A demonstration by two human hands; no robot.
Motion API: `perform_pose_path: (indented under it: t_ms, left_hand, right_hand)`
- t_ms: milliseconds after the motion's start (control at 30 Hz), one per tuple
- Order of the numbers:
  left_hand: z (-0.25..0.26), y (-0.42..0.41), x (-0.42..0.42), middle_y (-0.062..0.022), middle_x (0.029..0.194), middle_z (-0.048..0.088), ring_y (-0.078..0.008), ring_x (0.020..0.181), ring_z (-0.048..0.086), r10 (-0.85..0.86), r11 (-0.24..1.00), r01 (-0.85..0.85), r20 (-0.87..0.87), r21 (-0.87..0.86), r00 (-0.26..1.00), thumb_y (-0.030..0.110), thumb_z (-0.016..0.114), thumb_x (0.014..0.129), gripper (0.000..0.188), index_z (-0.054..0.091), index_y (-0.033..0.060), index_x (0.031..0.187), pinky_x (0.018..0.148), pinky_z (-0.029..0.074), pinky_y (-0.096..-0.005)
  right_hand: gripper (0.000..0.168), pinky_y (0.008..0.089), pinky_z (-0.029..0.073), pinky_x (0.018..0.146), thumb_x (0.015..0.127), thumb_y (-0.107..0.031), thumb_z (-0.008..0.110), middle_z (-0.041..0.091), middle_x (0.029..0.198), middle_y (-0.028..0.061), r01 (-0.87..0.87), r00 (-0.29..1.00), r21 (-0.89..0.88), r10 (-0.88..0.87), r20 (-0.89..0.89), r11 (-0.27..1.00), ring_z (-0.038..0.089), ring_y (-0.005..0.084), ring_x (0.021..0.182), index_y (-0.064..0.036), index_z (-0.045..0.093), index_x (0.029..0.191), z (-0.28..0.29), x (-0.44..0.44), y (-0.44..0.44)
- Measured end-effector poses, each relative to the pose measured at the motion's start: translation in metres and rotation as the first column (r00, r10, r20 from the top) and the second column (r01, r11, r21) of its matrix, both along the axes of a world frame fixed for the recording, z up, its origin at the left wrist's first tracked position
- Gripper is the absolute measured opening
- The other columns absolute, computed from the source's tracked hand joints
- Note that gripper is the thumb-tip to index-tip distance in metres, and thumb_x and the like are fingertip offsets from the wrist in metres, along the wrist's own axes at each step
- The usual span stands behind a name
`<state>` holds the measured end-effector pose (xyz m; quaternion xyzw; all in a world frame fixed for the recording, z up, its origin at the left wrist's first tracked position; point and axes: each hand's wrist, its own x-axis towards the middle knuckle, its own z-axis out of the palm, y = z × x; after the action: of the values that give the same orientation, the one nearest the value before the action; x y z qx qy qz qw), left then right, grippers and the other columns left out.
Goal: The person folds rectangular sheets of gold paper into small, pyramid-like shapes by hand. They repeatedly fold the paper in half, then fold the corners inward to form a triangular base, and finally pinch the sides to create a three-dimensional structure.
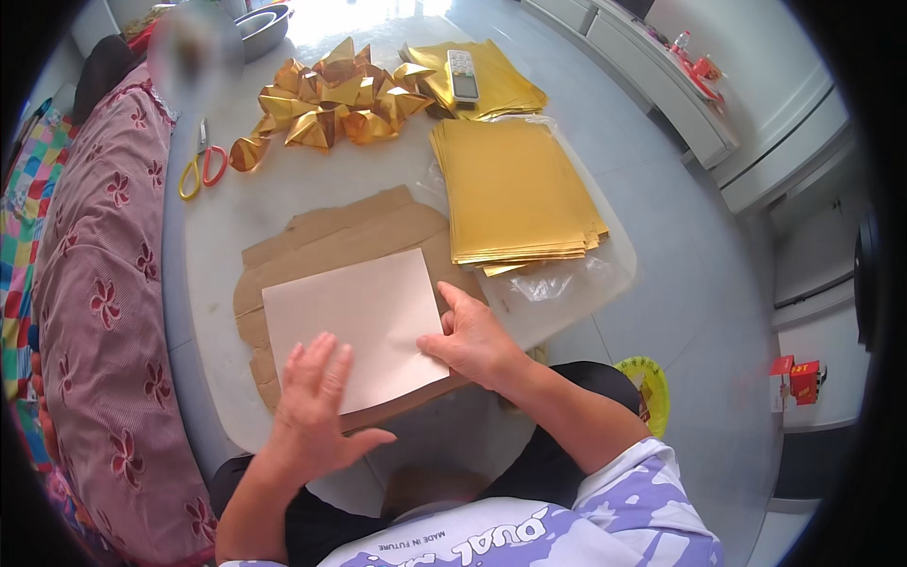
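Note:
A pale sheet of paper (361,319) lies over a flattened piece of brown cardboard (340,230) on the table before me. My right hand (471,337) pinches the sheet's right edge, thumb on top and index finger extended beyond the edge. The paper dents slightly at that thumb. Over the sheet's lower left side is my left hand (312,411), fingers spread, holding nothing; whether its fingertips touch the paper I cannot tell. To the right rests a thick stack of gold foil paper (521,188), partly on clear plastic wrapping (542,283).
Folded gold foil pieces (340,96) are heaped at the table's back. Beside them, a remote control (463,76) lies on more gold sheets (506,64). Scissors (203,163) with red and yellow handles lie left. A pink cloth-covered seat (106,283) borders the table (212,298).

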<state>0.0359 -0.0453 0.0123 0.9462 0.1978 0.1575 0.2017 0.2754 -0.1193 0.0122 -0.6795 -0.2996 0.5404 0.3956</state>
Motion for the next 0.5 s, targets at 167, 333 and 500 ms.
perform_pose_path:
  t_ms: [167,333,500]
  left_hand:
    - [-0.017,-0.013,0.009,-0.0284,0.124,0.056,-0.0441,0.125,0.051,-0.031,0.986,0.046,-0.094,0.163,0.995,0.014,0.078,0.072,0.057,0.058,-0.0074,0.121,0.105,0.039,-0.0549]
    - [-0.033,-0.005,0.01,-0.0254,0.109,0.064,-0.0408,0.114,0.061,-0.019,0.965,0.017,0.007,0.262,1.0,-0.001,0.061,0.078,0.022,0.063,-0.0072,0.098,0.094,0.051,-0.0451]
    - [-0.032,-0.001,0.01,-0.0215,0.107,0.064,-0.0401,0.11,0.063,-0.014,0.971,0.005,0.038,0.239,0.999,-0.005,0.062,0.075,0.02,0.059,-0.0036,0.094,0.089,0.053,-0.0443]
  right_hand:
    - [0.085,0.0256,0.045,0.05,0.086,-0.008,0.069,0.062,0.079,0.0068,0.008,0.999,0.074,-0.011,0.037,0.997,0.056,0.0085,0.063,0.012,0.018,0.15,-0.009,-0.004,-0.001]
    - [0.057,0.0351,0.05,0.063,0.083,-0.009,0.073,0.063,0.083,0.014,-0.128,0.855,0.108,0.054,0.515,0.986,0.06,0.0229,0.069,0.009,0.045,0.13,-0.008,0.006,0.0]
    - [0.053,0.047,0.047,0.091,0.081,-0.013,0.075,0.059,0.114,0.0228,-0.172,0.342,0.204,-0.136,0.93,0.964,0.057,0.0392,0.108,0.005,0.054,0.126,-0.004,0.034,-0.009]
